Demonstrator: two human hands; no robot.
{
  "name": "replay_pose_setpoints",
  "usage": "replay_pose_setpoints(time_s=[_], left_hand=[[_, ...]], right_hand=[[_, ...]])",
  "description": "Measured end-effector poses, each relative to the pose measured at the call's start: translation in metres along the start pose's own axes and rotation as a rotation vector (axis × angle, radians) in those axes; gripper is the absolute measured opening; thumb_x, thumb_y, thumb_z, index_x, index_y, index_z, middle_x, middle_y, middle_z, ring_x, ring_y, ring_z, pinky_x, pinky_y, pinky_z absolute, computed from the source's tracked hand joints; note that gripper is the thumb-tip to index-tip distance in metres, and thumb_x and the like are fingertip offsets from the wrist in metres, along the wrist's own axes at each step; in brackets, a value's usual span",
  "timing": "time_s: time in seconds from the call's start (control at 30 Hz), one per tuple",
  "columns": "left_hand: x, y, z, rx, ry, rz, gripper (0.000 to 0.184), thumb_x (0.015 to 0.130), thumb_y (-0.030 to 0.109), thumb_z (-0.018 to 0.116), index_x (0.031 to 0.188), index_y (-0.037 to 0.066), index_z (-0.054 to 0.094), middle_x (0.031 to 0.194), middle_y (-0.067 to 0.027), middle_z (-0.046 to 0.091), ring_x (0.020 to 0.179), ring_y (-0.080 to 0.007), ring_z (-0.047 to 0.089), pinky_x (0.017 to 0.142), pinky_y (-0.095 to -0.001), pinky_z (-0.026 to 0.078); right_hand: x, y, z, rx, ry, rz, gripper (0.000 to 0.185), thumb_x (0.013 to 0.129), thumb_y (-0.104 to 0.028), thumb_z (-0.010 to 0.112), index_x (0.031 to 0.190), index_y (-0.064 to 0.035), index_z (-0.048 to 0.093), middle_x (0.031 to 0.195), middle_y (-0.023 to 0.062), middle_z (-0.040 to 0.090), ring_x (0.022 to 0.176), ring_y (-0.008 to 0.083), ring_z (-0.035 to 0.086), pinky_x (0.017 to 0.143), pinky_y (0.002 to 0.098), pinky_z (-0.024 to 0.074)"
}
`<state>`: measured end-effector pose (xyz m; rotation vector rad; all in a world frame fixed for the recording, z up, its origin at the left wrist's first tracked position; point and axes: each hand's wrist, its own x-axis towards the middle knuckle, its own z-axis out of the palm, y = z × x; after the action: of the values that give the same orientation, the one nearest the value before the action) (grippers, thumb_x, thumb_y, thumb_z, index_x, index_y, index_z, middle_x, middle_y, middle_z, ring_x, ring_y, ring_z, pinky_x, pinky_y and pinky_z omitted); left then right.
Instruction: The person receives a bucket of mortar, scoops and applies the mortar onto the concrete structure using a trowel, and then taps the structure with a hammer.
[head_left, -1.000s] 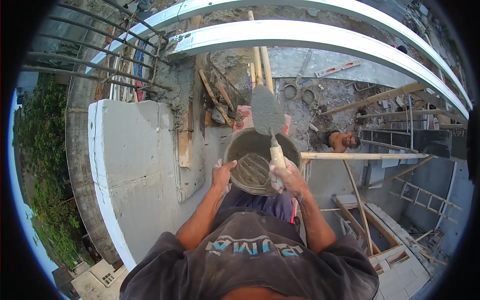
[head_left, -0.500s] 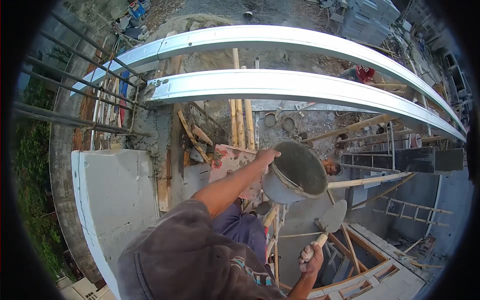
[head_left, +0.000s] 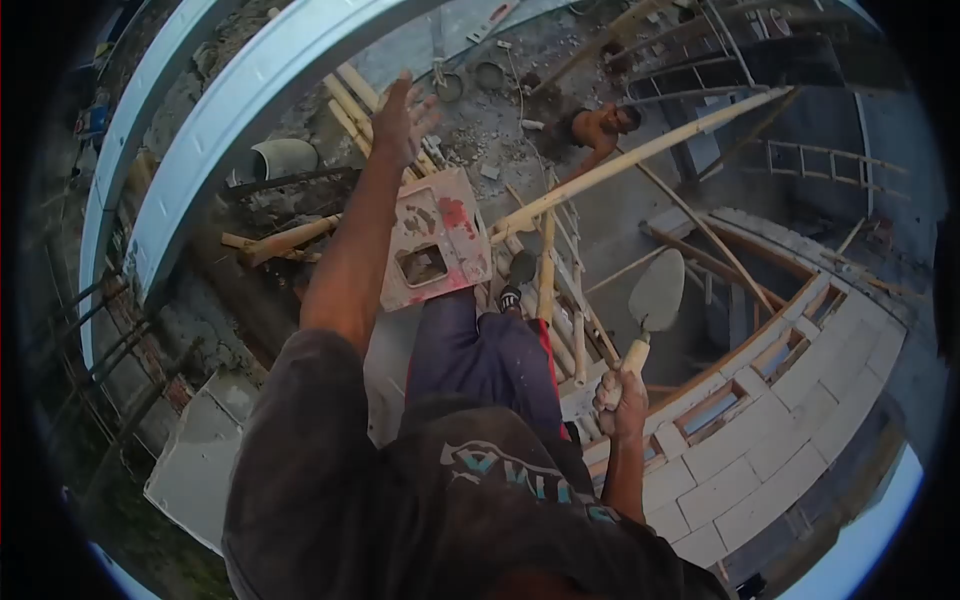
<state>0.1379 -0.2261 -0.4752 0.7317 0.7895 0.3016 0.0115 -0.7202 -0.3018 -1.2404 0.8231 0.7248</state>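
Note:
My left hand (head_left: 405, 122) reaches out with its fingers spread and nothing in it. Below it is a worn plastic stool (head_left: 472, 225), stained red, with an opening in its top, close to my knees. In my right hand (head_left: 625, 402) is a masonry trowel (head_left: 657, 290); the fingers wrap round its pale handle and the grey-coated blade points away from me. Left of my left forearm, a pale bucket-like cylinder (head_left: 284, 160) lies tilted beyond the stool; I cannot tell whether it is the mortar bucket.
Light metal beams (head_left: 235, 110) curve across the left. Bamboo poles (head_left: 640, 165) cross ahead and beneath me. A co-worker (head_left: 600, 130) is lower down, one arm stretched toward the poles. Pale block masonry (head_left: 760, 450) with framed openings runs along the right. A white block (head_left: 200, 470) stands at left.
My left hand has let go of the mortar bucket and is now open. The view has turned, swinging the beams leftward. The trowel stays in my right hand.

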Motion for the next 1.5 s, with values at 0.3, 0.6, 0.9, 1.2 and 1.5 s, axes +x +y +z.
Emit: replay_pose_setpoints(time_s=[0.3,0.6,0.9,1.2,1.5], left_hand=[[-0.202,-0.137,-0.067,0.368,0.151,-0.448,0.058,0.098,0.041,0.062,0.139,0.003,0.048,0.132,-0.0154,0.059,0.108,-0.0237,0.063,0.089,-0.0370,0.053],[-0.263,-0.215,-0.059,0.661,0.202,-0.692,0.043,0.092,0.037,0.069,0.121,0.008,0.059,0.108,-0.0054,0.064,0.093,-0.0148,0.063,0.076,-0.0306,0.051],[-0.135,-0.541,-0.180,0.997,0.302,-0.997,0.057,0.091,0.043,0.066,0.126,-0.001,0.059,0.107,-0.0146,0.066,0.096,-0.0257,0.065,0.081,-0.0367,0.053],[-0.044,-0.698,-0.256,1.563,0.157,-0.829,0.055,0.094,0.040,0.060,0.125,-0.006,0.054,0.112,-0.0274,0.068,0.107,-0.0428,0.065,0.093,-0.0492,0.050],[-0.127,-0.598,-0.164,1.417,0.179,-0.652,0.050,0.093,0.042,0.060,0.132,0.010,0.055,0.103,-0.0238,0.070,0.098,-0.0424,0.067,0.084,-0.0519,0.053]], right_hand=[[0.050,0.025,-0.099,0.239,0.271,-0.129,0.022,0.092,-0.023,0.072,0.092,-0.0087,0.056,0.072,0.0027,0.053,0.065,0.0160,0.058,0.059,0.0306,0.0475],[0.098,0.093,-0.123,0.342,0.240,0.226,0.021,0.094,-0.022,0.070,0.096,-0.0086,0.055,0.071,0.0024,0.054,0.062,0.0170,0.056,0.056,0.0334,0.0486],[0.142,0.182,-0.108,-0.064,0.233,0.178,0.023,0.091,-0.019,0.069,0.090,-0.0034,0.052,0.068,0.0087,0.057,0.062,0.0181,0.057,0.059,0.0318,0.0486],[0.174,0.191,-0.116,-0.185,0.351,0.423,0.031,0.087,-0.026,0.072,0.086,-0.0032,0.050,0.060,0.0123,0.058,0.051,0.0191,0.058,0.050,0.0300,0.0490],[0.160,0.204,-0.121,-0.058,0.285,0.320,0.023,0.098,-0.027,0.060,0.093,-0.0092,0.048,0.070,0.0032,0.051,0.057,0.0143,0.054,0.052,0.0298,0.0482]])
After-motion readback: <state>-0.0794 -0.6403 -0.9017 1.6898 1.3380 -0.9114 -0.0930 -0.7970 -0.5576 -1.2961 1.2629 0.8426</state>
